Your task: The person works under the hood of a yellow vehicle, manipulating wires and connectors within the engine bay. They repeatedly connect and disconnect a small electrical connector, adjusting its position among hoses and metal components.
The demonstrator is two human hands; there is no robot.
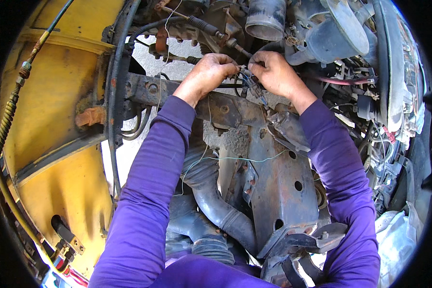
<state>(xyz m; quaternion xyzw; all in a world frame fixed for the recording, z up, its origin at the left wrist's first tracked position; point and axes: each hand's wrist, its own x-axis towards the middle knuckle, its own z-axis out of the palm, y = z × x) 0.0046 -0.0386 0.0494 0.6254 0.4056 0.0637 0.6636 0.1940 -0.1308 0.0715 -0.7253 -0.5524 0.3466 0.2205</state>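
Observation:
Both my hands meet over the frame of a vehicle, at the upper middle of the head view. My left hand (208, 76) is closed, its thumb and forefinger pinched at the end of a wiring bundle. Close beside it, my right hand (276, 73) pinches the same bundle from the other side. Between and below the fingertips hang thin blue and pale wires with a grey connector (254, 89). Exactly what lies between the fingertips is too small to make out.
A rusty metal crossmember (218, 109) runs beneath my hands, joined to a holed chassis rail (285, 192). Ribbed dark pipes (221, 206) lie between my forearms. Yellow body panels (62, 110) stand at left, a grey funnel-shaped part (338, 36) at upper right. A loose green wire (247, 159) crosses the gap.

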